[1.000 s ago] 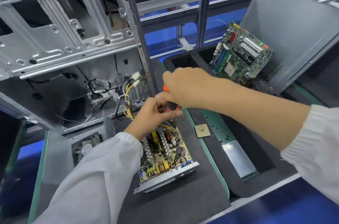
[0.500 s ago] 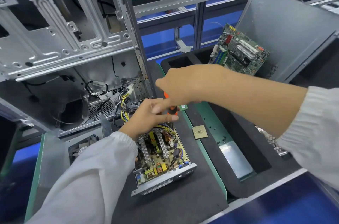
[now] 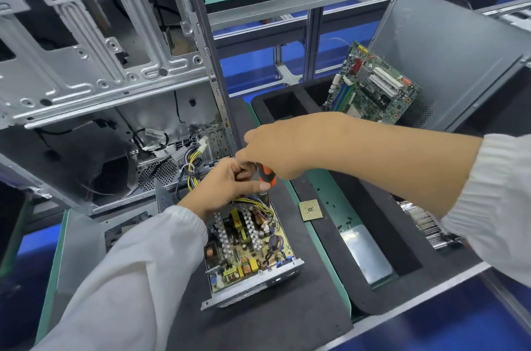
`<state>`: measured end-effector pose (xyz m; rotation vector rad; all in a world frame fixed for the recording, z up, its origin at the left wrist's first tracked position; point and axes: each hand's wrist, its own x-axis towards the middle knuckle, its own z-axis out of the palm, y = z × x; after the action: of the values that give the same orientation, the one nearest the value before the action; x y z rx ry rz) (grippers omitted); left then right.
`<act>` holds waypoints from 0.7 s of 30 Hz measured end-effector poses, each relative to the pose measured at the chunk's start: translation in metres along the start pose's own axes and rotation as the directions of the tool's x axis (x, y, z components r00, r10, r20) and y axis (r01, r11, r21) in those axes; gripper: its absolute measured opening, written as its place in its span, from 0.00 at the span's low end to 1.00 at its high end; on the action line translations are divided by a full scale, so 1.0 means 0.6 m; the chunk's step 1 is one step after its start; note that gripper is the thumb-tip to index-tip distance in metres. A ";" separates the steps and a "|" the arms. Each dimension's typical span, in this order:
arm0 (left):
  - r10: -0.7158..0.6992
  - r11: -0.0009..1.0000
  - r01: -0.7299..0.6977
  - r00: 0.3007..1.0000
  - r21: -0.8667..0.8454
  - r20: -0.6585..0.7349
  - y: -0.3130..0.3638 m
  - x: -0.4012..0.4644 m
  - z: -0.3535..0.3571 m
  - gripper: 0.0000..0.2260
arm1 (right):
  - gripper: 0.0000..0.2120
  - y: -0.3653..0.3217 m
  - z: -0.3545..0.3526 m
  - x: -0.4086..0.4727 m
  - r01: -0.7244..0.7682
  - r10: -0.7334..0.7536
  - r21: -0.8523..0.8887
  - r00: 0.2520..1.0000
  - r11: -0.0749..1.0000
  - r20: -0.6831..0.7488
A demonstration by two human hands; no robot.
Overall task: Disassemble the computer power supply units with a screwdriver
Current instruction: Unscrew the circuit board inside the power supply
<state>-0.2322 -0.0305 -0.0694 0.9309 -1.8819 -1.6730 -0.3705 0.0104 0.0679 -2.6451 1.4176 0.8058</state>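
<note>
Power supply unit beneath both hands

Electronics teardown workshop — stripped computer case, motherboard

Bright even overhead light, soft shadows, wide-angle edge distortion

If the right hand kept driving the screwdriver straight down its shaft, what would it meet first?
Probably the far end of the power supply, among the wires there: the right hand holds the screwdriver tip-down over it. Depth is unclear.
</note>
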 end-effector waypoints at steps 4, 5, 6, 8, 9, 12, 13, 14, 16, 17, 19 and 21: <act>0.021 0.999 -0.021 1.000 0.047 0.003 0.002 -0.001 0.001 0.24 | 0.22 0.004 -0.001 -0.007 -0.139 0.146 0.068 0.985 0.988 -0.097; 0.012 0.999 -0.012 1.000 0.042 0.000 0.005 -0.002 0.002 0.17 | 0.19 0.002 0.003 -0.004 -0.165 0.170 0.048 0.978 0.985 -0.121; 0.008 0.999 -0.007 1.000 0.045 -0.009 0.010 -0.005 0.005 0.07 | 0.15 -0.002 0.008 0.000 -0.177 0.181 0.039 0.973 0.983 -0.143; 0.019 0.999 -0.019 1.000 0.034 -0.015 0.011 -0.005 0.009 0.08 | 0.10 -0.010 0.014 0.006 -0.172 0.175 0.037 0.970 0.984 -0.167; 0.015 0.999 -0.015 1.000 0.031 -0.003 0.012 -0.004 0.012 0.09 | 0.10 -0.012 0.015 0.006 -0.152 0.154 0.024 0.973 0.988 -0.172; -0.002 1.000 0.000 0.997 0.028 0.076 0.010 -0.002 0.004 0.10 | 0.14 -0.006 0.011 0.001 -0.075 0.069 -0.027 0.984 0.997 -0.164; -0.012 1.000 0.009 0.996 0.030 0.092 0.009 -0.002 0.001 0.11 | 0.14 -0.003 0.010 -0.001 -0.049 0.041 -0.048 0.986 0.998 -0.161; -0.023 0.999 0.020 0.996 0.027 0.088 0.005 0.000 -0.003 0.10 | 0.14 -0.001 0.010 -0.002 -0.023 0.014 -0.056 0.987 0.998 -0.158; -0.042 0.999 0.042 0.998 0.012 0.039 0.001 0.002 -0.007 0.12 | 0.16 0.000 0.009 -0.003 0.029 -0.034 -0.038 0.990 0.999 -0.134; -0.039 0.999 0.039 0.999 0.015 0.021 -0.001 0.004 -0.007 0.18 | 0.16 0.001 0.008 -0.003 0.051 -0.053 -0.019 0.991 0.999 -0.124; -0.011 0.999 0.011 1.000 0.036 0.002 -0.001 0.005 -0.003 0.23 | 0.15 0.003 0.009 -0.006 0.060 -0.056 0.026 0.990 0.998 -0.125; 0.011 0.999 -0.010 1.000 0.032 -0.018 0.003 0.006 0.002 0.23 | 0.13 0.005 0.011 -0.011 0.005 0.006 0.067 0.985 0.998 -0.174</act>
<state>-0.2359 -0.0321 -0.0684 0.9443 -1.9034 -1.6272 -0.3782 0.0154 0.0659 -2.7210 1.4543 0.5274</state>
